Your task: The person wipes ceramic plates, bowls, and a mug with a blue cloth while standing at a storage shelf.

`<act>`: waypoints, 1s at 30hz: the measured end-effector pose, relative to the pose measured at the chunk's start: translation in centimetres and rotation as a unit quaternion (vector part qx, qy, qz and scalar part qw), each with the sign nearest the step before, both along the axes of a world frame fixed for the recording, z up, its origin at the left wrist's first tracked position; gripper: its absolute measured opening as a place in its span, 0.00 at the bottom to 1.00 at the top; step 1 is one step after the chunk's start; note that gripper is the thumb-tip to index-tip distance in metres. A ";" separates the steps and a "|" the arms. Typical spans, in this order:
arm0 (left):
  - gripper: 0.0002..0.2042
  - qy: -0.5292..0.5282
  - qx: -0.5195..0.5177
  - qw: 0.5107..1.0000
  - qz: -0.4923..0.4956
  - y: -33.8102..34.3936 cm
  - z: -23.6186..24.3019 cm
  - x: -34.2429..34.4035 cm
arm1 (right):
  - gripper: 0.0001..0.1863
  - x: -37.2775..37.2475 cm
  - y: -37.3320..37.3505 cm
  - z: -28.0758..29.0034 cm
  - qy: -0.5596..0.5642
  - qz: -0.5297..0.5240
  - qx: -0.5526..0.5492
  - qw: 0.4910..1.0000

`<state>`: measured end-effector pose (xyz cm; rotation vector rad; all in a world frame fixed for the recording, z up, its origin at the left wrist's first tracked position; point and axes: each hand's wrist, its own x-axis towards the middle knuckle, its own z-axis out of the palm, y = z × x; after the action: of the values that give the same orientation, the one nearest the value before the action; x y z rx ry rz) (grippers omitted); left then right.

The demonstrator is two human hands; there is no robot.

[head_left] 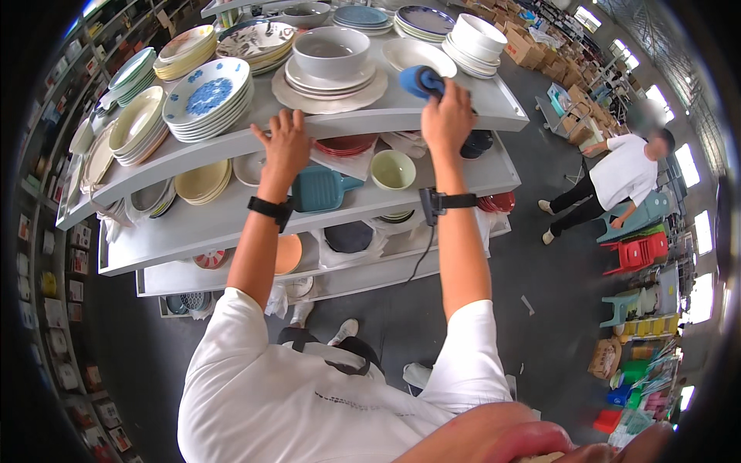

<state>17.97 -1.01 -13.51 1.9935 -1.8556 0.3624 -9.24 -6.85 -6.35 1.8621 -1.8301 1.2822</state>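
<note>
My right hand [448,119] is closed round a blue, rounded pad with a dark part [421,80], above the front part of the top shelf [347,122]. Just behind the pad lies a white oval plate [405,55]. My left hand [285,143], fingers spread, rests at that shelf's front edge. Between my hands, a grey bowl [332,52] sits on a stack of cream plates [330,99] with wavy rims. White plates with blue flowers [207,96] are stacked left of my left hand.
White bowls [478,35] stand at the top shelf's right end. Lower shelves hold a teal square dish [318,189], a pale green bowl [393,170] and more plates. Another person in a white shirt [629,166] stands at right, near red stools [637,251]. Storage racks [58,309] line the left.
</note>
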 end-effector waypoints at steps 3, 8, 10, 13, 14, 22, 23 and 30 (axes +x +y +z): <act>0.28 0.025 -0.006 1.000 -0.016 0.0 0.4 -0.2 | 0.24 -0.4 1.5 2.1 0.047 -0.008 -0.117 0.992; 0.33 0.054 -0.030 0.995 -0.080 0.6 -0.2 1.5 | 0.27 4.1 4.5 4.1 0.100 0.064 -0.122 0.985; 0.41 0.142 -0.048 0.979 -0.137 2.1 1.0 2.4 | 0.26 7.2 5.1 3.5 0.105 0.166 -0.062 0.979; 0.46 0.165 -0.145 0.956 -0.194 4.5 3.4 5.5 | 0.28 13.3 7.2 1.5 0.171 0.200 -0.031 0.964; 0.47 0.190 -0.159 0.934 -0.257 4.9 4.2 6.7 | 0.29 14.7 7.8 0.7 0.203 0.197 -0.018 0.959; 0.36 0.150 -0.049 0.918 -0.365 4.8 2.9 12.1 | 0.16 21.2 9.6 -4.0 0.242 0.260 0.058 0.933; 0.36 0.149 -0.069 0.916 -0.365 4.7 2.9 12.1 | 0.16 21.2 9.6 -3.1 0.245 0.255 0.076 0.932; 0.32 0.262 -0.146 0.885 -0.356 9.3 2.7 11.9 | 0.22 21.4 9.7 -3.5 0.114 0.250 0.069 0.959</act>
<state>29.89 8.26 -10.77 0.9660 -1.8634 -0.1100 12.20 2.86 -9.82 2.5417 -1.4094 1.0286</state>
